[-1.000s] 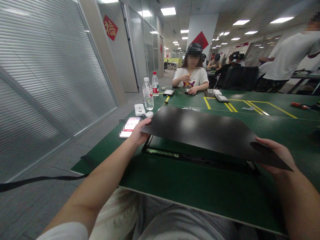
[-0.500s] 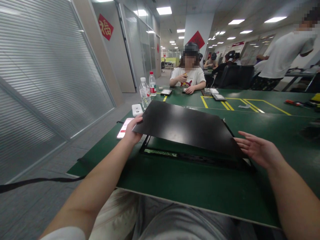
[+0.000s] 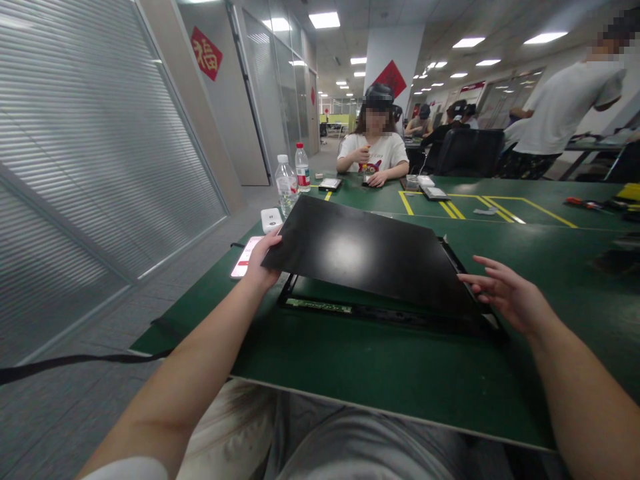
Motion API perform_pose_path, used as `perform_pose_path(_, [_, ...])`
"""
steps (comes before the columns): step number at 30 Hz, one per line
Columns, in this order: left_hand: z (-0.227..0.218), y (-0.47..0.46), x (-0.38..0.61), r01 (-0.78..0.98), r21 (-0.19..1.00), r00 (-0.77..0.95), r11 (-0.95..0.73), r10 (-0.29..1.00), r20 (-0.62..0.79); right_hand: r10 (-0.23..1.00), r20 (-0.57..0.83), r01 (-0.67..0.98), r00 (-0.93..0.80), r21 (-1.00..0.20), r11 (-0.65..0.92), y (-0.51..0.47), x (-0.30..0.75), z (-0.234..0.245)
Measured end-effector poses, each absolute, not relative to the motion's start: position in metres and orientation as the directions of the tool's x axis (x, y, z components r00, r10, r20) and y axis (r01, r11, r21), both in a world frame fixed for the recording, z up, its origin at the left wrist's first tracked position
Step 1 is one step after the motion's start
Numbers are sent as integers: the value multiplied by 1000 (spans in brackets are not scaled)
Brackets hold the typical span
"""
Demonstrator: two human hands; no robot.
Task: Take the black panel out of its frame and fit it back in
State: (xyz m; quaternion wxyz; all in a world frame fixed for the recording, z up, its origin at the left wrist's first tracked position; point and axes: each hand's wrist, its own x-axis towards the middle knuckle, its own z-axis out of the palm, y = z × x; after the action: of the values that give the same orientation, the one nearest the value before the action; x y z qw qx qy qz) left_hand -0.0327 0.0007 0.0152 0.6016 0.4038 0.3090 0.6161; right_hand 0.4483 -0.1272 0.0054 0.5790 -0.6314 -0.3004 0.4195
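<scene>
My left hand [image 3: 264, 260] grips the left edge of a thin black display panel [image 3: 365, 247], its thumb on top and its other fingers hidden beneath. The panel slants, its left side lifted and its right side low. Under it lies a black frame [image 3: 400, 320] on the green table, with a green circuit board strip [image 3: 319, 306] along its near side. My right hand [image 3: 510, 293] is open at the panel's right edge, fingers spread, the fingertips close to or touching that edge; I cannot tell which.
Left of the panel are a phone [image 3: 246, 258], a white case [image 3: 272, 220] and two plastic bottles [image 3: 287, 183] [image 3: 303, 167]. Across the green table [image 3: 350, 373], a person [image 3: 375, 150] handles small parts near a hard drive [image 3: 330, 184]. Tools [image 3: 587, 203] lie at the far right.
The panel's right edge has shifted slightly left, showing more of the frame's right side. My right hand's fingers have moved a little and drawn back from over the edge.
</scene>
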Motion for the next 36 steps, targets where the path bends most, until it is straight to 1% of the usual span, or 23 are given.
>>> perform_pose_path(6, [10,1,-24,-453,890,94,-61,989,116,849,-213,-104,483,-977,-186,-123,452,2])
perform_pose_path(12, [-1,3,-20,-426,904,107,-16,992,68,831,-195,-52,521,-979,-197,-122,460,-4])
perform_pose_path(19, [-10,8,-19,-416,909,104,15,994,32,816,-150,-26,559,-986,-163,-121,458,-7])
perform_pose_path(26, [-11,6,-17,-402,913,142,64,990,-7,786,-137,2,603,-985,-173,-122,455,-5])
perform_pose_path(32, [-12,5,-19,-401,908,161,119,985,-58,791,-134,47,597,-978,-201,-122,457,-4])
perform_pose_path(36, [-13,6,-19,-393,911,171,128,983,-64,785,-105,84,610,-977,-196,-122,459,-6])
